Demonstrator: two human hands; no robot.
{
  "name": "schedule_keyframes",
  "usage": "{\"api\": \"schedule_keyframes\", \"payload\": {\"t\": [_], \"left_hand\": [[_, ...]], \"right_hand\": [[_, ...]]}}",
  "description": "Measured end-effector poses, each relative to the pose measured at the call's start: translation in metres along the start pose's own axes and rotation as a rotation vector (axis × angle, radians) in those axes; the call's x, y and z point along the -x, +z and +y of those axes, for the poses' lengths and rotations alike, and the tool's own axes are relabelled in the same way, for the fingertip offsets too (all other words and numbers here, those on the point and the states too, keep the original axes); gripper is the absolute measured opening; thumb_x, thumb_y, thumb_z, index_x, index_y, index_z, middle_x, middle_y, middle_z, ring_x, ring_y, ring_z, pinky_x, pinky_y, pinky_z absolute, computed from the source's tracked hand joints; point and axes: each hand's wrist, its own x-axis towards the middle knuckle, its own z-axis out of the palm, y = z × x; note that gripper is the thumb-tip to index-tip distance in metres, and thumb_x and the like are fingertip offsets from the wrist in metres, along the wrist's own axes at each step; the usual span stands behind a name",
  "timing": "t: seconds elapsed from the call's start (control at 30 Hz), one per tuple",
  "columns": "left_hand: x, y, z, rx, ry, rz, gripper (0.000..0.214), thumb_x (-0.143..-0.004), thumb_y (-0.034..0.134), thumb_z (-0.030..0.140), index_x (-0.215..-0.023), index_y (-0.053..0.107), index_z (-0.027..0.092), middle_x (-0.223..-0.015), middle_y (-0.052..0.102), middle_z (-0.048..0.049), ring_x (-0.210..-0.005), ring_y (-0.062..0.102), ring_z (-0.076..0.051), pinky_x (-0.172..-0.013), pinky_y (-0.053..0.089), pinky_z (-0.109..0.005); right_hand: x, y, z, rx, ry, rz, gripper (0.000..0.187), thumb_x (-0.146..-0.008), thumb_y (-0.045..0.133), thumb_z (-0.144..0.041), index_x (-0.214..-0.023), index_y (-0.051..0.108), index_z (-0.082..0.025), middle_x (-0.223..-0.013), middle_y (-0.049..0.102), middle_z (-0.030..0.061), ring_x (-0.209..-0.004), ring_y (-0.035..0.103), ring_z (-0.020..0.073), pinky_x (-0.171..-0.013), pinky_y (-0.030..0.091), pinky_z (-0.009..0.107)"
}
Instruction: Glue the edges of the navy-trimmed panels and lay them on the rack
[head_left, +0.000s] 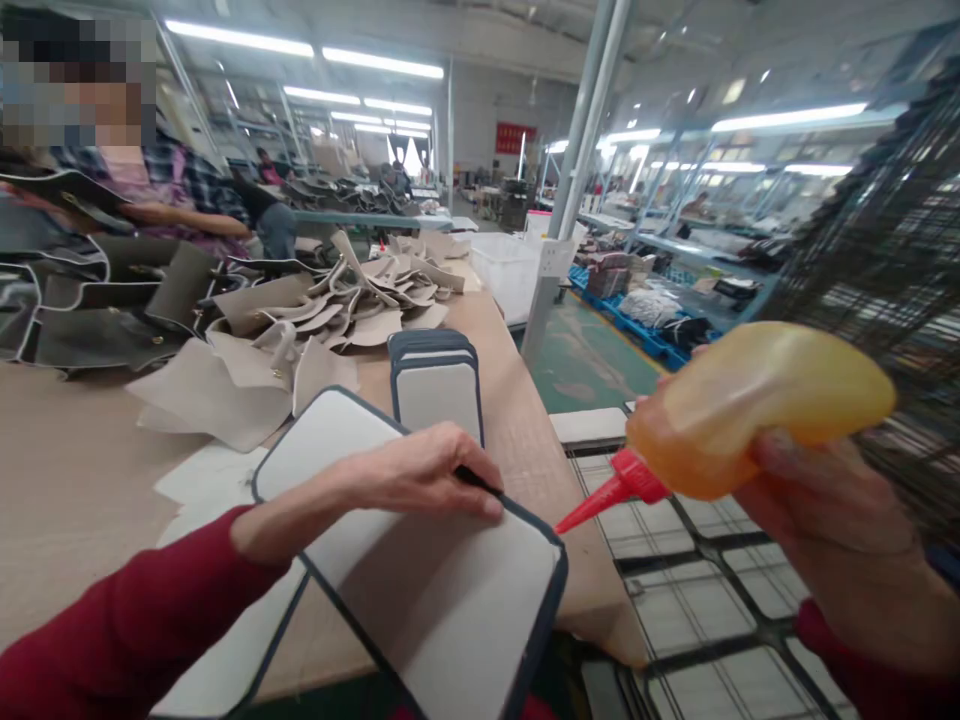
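"Left hand [427, 470] first: where are we?"

"Fingers bent over the upper edge of a white panel [442, 590], thumb pressed on its face, a firm pinch!"

"And the right hand [817, 500]?"

"Curled around a squeeze bottle [750, 410], thumb along its side, bottle tipped over. The red nozzle [611, 492] points down at the panel's right corner; touching or just shy of it, I can't tell."

"Give me the count!"

"One bottle, one panel in hand, a second panel [240, 640] lying beneath the left forearm, and one stack of smaller panels [439, 390] beyond, too tightly packed to number."

"How does the held one look?"

"Pale, flat face, rounded corners, dark blue-grey border all along the visible edges, a shadow across the middle. It's slanting over the near edge of the table [517, 430]."
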Motion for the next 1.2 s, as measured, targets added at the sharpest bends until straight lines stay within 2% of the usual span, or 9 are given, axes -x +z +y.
{"api": "schedule_keyframes", "payload": {"t": [0.1, 0.2, 0.37, 0.47, 0.77, 0.9, 1.0, 1.2], "left_hand": [[-0.008, -0.015, -0.006, -0.019, 0.066, -0.071, 0.028, -0.085, 0.061, 0.035, -0.078, 0.071, 0.010, -0.065, 0.056, 0.0003, -0.060, 0.046, -0.009, -0.054, 0.033, -0.017], [-0.013, -0.028, -0.009, -0.019, 0.102, -0.136, 0.025, -0.085, 0.062, 0.032, -0.081, 0.073, 0.010, -0.065, 0.058, 0.0001, -0.059, 0.047, -0.009, -0.054, 0.034, -0.017], [-0.020, -0.047, -0.012, -0.039, 0.098, -0.250, 0.023, -0.084, 0.063, 0.030, -0.087, 0.075, 0.011, -0.072, 0.066, -0.0030, -0.062, 0.054, -0.011, -0.056, 0.038, -0.018], [-0.023, -0.055, -0.017, -0.006, 0.112, -0.295, 0.021, -0.084, 0.063, 0.029, -0.088, 0.077, 0.013, -0.074, 0.069, -0.0036, -0.064, 0.056, -0.013, -0.058, 0.040, -0.018], [-0.028, -0.062, -0.027, 0.087, 0.134, -0.351, 0.016, -0.080, 0.068, 0.026, -0.086, 0.078, 0.014, -0.074, 0.072, -0.0038, -0.066, 0.059, -0.014, -0.059, 0.043, -0.018], [-0.027, -0.062, -0.030, 0.120, 0.144, -0.348, 0.018, -0.079, 0.069, 0.028, -0.086, 0.079, 0.014, -0.076, 0.073, -0.0044, -0.067, 0.060, -0.015, -0.060, 0.044, -0.018], [-0.025, -0.063, -0.031, 0.108, 0.149, -0.350, 0.018, -0.080, 0.068, 0.027, -0.087, 0.079, 0.014, -0.074, 0.072, -0.0037, -0.066, 0.059, -0.014, -0.060, 0.043, -0.018], [-0.021, -0.065, -0.032, 0.041, 0.141, -0.363, 0.021, -0.083, 0.065, 0.028, -0.090, 0.078, 0.014, -0.079, 0.071, -0.0042, -0.069, 0.060, -0.015, -0.061, 0.042, -0.019]], "right_hand": [[-0.005, 0.004, 0.011, 0.012, -0.009, 0.025, 0.053, -0.043, 0.091, -0.041, -0.087, 0.065, -0.026, -0.084, 0.066, 0.0017, -0.080, 0.062, 0.0223, -0.089, 0.050, 0.045], [-0.009, 0.009, 0.020, 0.020, -0.001, 0.035, 0.047, -0.048, 0.089, -0.043, -0.084, 0.065, -0.025, -0.085, 0.067, 0.0019, -0.080, 0.063, 0.0216, -0.082, 0.054, 0.038], [-0.015, 0.020, 0.034, -0.039, 0.004, 0.044, 0.048, -0.046, 0.089, -0.040, -0.084, 0.067, -0.024, -0.076, 0.067, 0.0004, -0.068, 0.063, 0.0185, -0.068, 0.057, 0.031], [-0.019, 0.026, 0.041, -0.074, 0.011, 0.062, 0.050, -0.045, 0.089, -0.039, -0.087, 0.067, -0.024, -0.079, 0.069, 0.0009, -0.070, 0.065, 0.0180, -0.065, 0.056, 0.027], [-0.019, 0.038, 0.051, -0.049, 0.043, 0.092, 0.066, -0.047, 0.088, -0.041, -0.105, 0.063, -0.024, -0.087, 0.070, 0.0044, -0.075, 0.066, 0.0213, -0.069, 0.056, 0.031], [-0.018, 0.040, 0.053, -0.053, 0.029, 0.105, 0.058, -0.046, 0.089, -0.041, -0.096, 0.066, -0.024, -0.078, 0.068, 0.0006, -0.070, 0.064, 0.0176, -0.065, 0.055, 0.026], [-0.016, 0.042, 0.052, -0.046, 0.018, 0.114, 0.051, -0.045, 0.089, -0.041, -0.088, 0.066, -0.023, -0.077, 0.067, 0.0013, -0.068, 0.063, 0.0173, -0.063, 0.055, 0.026], [-0.012, 0.040, 0.052, -0.044, 0.026, 0.119, 0.051, -0.045, 0.088, -0.039, -0.089, 0.067, -0.023, -0.076, 0.067, 0.0025, -0.070, 0.063, 0.0176, -0.066, 0.056, 0.025]]}}
